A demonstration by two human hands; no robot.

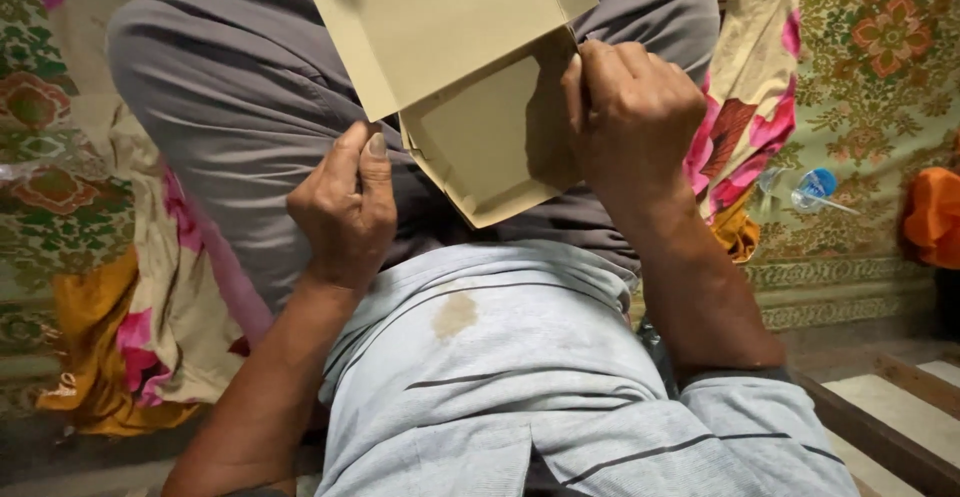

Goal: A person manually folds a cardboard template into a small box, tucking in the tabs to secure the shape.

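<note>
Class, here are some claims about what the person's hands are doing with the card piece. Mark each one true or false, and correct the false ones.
1. Both hands grip the folded tan card. True.
2. The right hand is at the card's right edge. True.
3. The left hand rests flat on the floor. False: it is raised, thumb against the card's lower left corner.
4. The person wears a bright red shirt. False: the shirt is pale blue-grey with thin dark stripes.
5. A floral cloth lies beyond the hands. True.

A floral bedsheet [880, 87] carries a small blue-capped plastic bottle [812, 189] and an orange cloth [932, 215].
</note>
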